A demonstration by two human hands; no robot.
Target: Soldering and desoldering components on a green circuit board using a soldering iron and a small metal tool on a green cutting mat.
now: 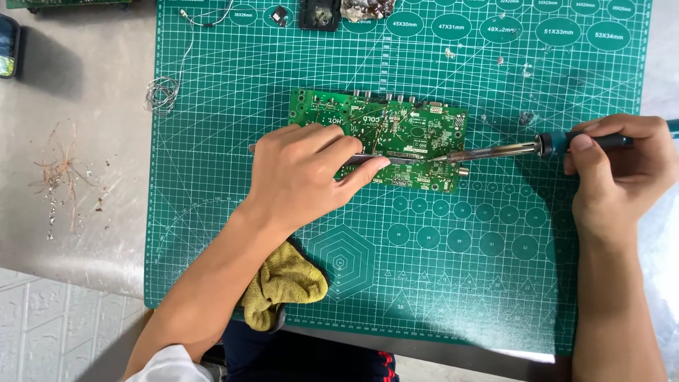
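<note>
Head view, looking straight down. Green circuit board lies flat, upper middle of a green cutting mat marked with a grid, circles and a hexagon. Row of connectors along the board's far edge.

Left hand rests palm-down over the board's near-left corner, fingers closed together on a pair of metal tweezers; tweezer tips point right across the board's lower part. Right hand closed around the blue handle of a soldering iron, thumb on top. Iron's metal shaft runs left, tip over the board near its right end, very close to the tweezer tips; contact with the board cannot be told.

Outward: yellow rag on the mat under the left forearm, near the mat's front edge. Small dark parts and a crumpled silvery lump at the mat's far edge. Coil of thin wire at the mat's left border. Grey tabletop left of the mat carries a scatter of reddish wire strands. Dark object at the far left edge, partly cut off.
</note>
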